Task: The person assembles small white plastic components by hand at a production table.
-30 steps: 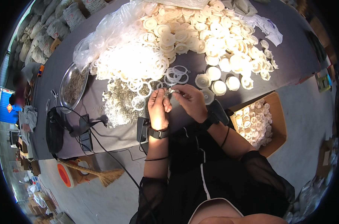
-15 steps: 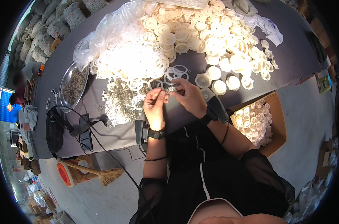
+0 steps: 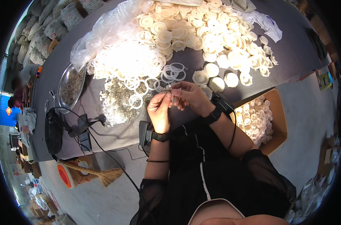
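Note:
Over the near edge of the table, my left hand (image 3: 160, 113) and my right hand (image 3: 195, 99) meet fingertip to fingertip. The thumb and fingers of each are pinched closed around something too small and too covered to name. Just beyond them lie loose white plastic rings (image 3: 174, 72). Left of my left hand spreads a heap of tiny clear and metallic-looking parts (image 3: 119, 101), with a few more rings on top. Round cream plastic caps (image 3: 217, 84) stand in a loose group beyond my right hand.
A large pile of cream plastic discs (image 3: 215, 26) covers the far table beside a clear plastic bag (image 3: 103, 35). At left are an oval metal tray (image 3: 82, 90) of small dark pieces, a black pouch (image 3: 53, 131) and cables. A cardboard box (image 3: 280, 123) of cream parts stands right, below the table.
Both hands have come slightly nearer to my body, and the right fingers have curled in closer to the left fingertips. The whole view has shifted a little.

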A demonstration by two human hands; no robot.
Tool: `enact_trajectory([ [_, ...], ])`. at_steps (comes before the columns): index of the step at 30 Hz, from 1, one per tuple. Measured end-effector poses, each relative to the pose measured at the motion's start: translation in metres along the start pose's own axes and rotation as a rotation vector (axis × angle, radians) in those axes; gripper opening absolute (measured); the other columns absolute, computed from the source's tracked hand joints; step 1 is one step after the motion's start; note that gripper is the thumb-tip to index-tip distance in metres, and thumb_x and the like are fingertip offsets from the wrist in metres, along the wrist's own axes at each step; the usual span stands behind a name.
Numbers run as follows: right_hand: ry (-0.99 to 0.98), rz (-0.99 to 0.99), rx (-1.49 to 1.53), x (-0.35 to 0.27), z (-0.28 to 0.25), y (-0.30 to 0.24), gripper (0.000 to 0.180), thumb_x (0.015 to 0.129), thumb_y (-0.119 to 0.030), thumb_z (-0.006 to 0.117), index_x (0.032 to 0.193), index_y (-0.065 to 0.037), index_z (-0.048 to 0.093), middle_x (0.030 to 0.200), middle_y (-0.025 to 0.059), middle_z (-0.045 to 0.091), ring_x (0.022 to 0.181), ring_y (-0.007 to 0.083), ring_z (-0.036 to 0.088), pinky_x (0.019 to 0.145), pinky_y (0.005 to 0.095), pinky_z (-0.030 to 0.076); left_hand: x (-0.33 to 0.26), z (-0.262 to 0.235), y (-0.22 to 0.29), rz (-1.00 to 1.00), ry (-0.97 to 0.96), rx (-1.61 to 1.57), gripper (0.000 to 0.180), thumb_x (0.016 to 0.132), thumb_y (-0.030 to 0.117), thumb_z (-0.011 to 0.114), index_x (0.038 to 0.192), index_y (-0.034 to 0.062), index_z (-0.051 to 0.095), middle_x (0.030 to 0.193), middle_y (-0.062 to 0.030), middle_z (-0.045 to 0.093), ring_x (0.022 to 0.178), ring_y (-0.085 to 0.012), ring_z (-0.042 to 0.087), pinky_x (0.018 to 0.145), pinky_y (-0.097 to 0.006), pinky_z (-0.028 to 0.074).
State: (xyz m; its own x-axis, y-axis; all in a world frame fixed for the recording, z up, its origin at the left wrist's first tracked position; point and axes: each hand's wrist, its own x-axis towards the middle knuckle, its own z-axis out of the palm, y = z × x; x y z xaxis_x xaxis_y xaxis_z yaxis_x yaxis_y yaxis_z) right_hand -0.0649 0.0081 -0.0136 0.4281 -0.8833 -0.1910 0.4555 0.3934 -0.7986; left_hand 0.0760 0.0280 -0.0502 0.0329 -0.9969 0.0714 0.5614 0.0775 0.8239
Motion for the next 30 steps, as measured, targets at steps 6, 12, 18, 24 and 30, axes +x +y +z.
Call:
enact_trajectory([
  [6,0.095,-0.149,0.008,-0.014,-0.009,0.007,0.017,0.087,-0.016,0.057,0.094,-0.001,0.06,0.071,0.0044,0.062,0.056,0.0104,0.057,0.049,0.0203,0.045,0.0,0.013,-0.013,-0.085,0.028,-0.158,0.014,0.085,0.003,0.059,0.098,-0.0007,0.061,0.076,-0.0036,0.061,0.062,-0.0079,0.051,0.058,-0.02,0.042],
  [12,0.068,-0.132,0.171,-0.035,-0.024,0.008,0.025,0.089,-0.014,0.052,0.109,0.0,0.057,0.081,0.0085,0.064,0.067,0.014,0.061,0.058,0.0244,0.05,-0.016,0.038,-0.006,-0.075,0.055,-0.157,0.02,0.085,-0.004,0.053,0.105,-0.0024,0.057,0.095,-0.0114,0.063,0.075,-0.0146,0.06,0.066,-0.025,0.049],
  [18,0.111,-0.106,0.122,-0.052,-0.027,0.005,0.026,0.088,-0.014,0.055,0.11,0.0,0.056,0.085,0.0087,0.064,0.073,0.0141,0.062,0.064,0.0251,0.051,-0.019,0.043,-0.014,0.025,0.04,0.204,0.018,0.083,-0.002,0.058,0.101,-0.0029,0.061,0.091,-0.0083,0.065,0.081,-0.0102,0.059,0.076,-0.022,0.046],
  [24,0.248,-0.373,0.179,-0.069,-0.06,-0.009,0.023,0.089,-0.01,0.051,0.11,-0.001,0.056,0.09,0.0099,0.064,0.079,0.0153,0.062,0.067,0.0266,0.05,-0.018,0.044,-0.005,0.234,-0.281,1.192,0.024,0.073,-0.001,0.065,0.097,0.0029,0.061,0.085,-0.0082,0.06,0.078,-0.0198,0.059,0.07,-0.029,0.047],
  [30,0.173,-0.37,0.21,-0.066,-0.068,-0.007,0.026,0.089,-0.009,0.051,0.114,-0.001,0.053,0.094,0.0102,0.063,0.082,0.017,0.062,0.069,0.0285,0.05,0.017,0.035,-0.003,0.523,-0.275,1.498,0.014,0.073,0.0,0.058,0.085,0.0045,0.062,0.08,-0.0113,0.055,0.077,-0.0287,0.056,0.066,-0.035,0.047],
])
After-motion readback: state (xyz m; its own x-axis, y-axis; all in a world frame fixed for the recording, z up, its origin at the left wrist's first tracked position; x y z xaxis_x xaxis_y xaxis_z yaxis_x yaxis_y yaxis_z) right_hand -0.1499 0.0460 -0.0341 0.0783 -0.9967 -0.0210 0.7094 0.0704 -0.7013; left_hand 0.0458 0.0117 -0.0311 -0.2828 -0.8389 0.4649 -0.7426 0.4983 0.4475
